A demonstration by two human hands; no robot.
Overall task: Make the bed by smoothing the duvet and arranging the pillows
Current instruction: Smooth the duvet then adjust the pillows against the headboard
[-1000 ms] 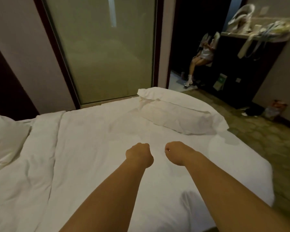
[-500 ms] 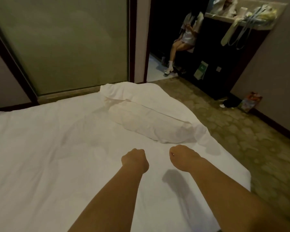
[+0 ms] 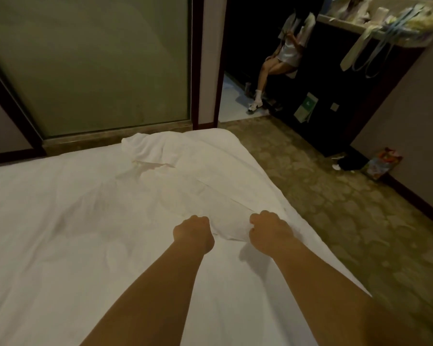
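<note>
Right hand (image 3: pixel 270 233) now, seemingly, on pillow (image 3: pixel 198 181)

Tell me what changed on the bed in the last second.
Both hands moved forward across the duvet to the near end of the pillow. The right hand now pinches its fabric; the left hand, fisted, sits against it, grip hidden. The pillow remains at the far right corner, the duvet spread flat.

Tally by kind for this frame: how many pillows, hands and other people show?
pillow: 1
hands: 2 (left hand, right hand)
seated person: 1
Total: 4
</note>
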